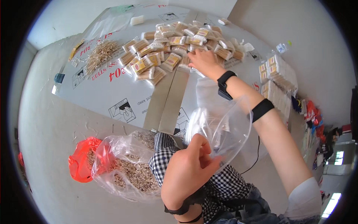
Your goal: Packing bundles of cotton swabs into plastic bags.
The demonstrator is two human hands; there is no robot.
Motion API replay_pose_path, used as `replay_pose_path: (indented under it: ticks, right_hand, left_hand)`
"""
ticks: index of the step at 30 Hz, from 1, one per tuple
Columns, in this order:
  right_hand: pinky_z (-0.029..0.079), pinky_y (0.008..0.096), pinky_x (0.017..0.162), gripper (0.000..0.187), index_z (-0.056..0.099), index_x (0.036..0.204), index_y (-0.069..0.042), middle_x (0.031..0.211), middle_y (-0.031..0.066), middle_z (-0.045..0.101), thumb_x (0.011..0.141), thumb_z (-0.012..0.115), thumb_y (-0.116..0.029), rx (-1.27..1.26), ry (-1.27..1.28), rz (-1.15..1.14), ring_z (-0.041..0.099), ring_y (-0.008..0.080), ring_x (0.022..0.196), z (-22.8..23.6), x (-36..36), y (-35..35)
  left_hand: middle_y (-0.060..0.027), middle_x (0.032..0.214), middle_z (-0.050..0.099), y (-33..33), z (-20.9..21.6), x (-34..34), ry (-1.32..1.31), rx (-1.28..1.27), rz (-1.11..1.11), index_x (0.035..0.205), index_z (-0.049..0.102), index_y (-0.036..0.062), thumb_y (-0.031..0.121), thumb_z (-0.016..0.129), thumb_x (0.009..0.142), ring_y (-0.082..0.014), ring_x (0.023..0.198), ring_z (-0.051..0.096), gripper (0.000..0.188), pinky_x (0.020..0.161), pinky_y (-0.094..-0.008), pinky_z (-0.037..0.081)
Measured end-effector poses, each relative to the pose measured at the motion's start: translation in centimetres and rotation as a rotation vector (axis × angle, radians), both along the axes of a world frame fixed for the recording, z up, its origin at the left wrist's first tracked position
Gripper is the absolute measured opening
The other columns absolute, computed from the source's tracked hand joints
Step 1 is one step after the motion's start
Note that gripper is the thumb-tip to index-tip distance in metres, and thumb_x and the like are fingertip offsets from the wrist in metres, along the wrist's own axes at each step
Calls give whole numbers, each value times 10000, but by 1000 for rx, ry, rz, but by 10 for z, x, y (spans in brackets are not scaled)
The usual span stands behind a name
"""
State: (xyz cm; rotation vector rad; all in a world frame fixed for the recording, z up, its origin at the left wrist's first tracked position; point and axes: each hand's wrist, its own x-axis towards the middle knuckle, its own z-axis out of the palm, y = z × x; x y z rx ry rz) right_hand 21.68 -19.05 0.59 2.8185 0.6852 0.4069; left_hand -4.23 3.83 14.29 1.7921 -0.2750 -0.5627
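My left hand (pixel 190 168) is closed on the edge of a clear plastic bag (pixel 242 127), pinched between thumb and fingers in front of my body. Inside the bag lie white-tipped packs of cotton swabs (pixel 199 121). Stretched out over the table, my right hand (pixel 207 63) has its fingers curled at a pack of cotton swabs (pixel 185 62) on the near side of a large heap (pixel 173 41). Its fingertips are partly hidden among the packs. Many packs in the heap carry yellow labels.
Loose cotton swabs (pixel 100 54) lie piled on the film-covered table (pixel 141 100). Below its near edge are a red bag (pixel 82 158) and a clear bag full of loose swabs (pixel 136 173). Stacked bundles (pixel 278 74) and a plastic bottle (pixel 282 47) are at the right.
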Motion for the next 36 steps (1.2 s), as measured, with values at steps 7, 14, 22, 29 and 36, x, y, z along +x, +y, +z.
replay_pose_path:
  ticks: [7,14,22,29,36]
  right_hand:
    - [523,421,513,50,609,828,-95,710,146,604,804,602,-138,-35,-118,80,668,298,638,-8,11,-9]
    - [480,299,615,89,589,883,-65,702,51,564,796,610,-67,724,169,-60,588,142,675,123,-79,-19]
    - [452,301,593,91,584,880,-49,719,60,565,793,610,-60,758,762,104,564,153,632,257,-243,-9]
    - [467,358,609,101,564,874,-23,739,134,613,805,594,-90,669,957,9,607,271,672,188,-221,16]
    - [521,435,713,216,592,939,-54,900,126,673,787,686,-176,313,857,94,643,349,858,154,-227,17]
  left_hand:
    - [-62,631,619,-8,11,-4,134,-104,203,893,479,24,30,734,807,-101,568,639,269,544,-238,489]
    - [-65,658,643,2,15,-4,134,-104,314,882,460,12,-5,718,820,-90,583,629,266,555,-222,490]
    - [-75,661,635,-11,12,-6,107,-194,307,905,439,5,-16,645,881,-93,596,625,209,559,-225,494]
    - [-124,684,637,-35,7,-10,-25,-217,347,949,453,14,10,620,900,-197,595,652,174,538,-285,494]
    - [-148,631,606,-60,7,-21,-340,110,485,995,468,45,84,560,911,-348,560,633,130,494,-422,495]
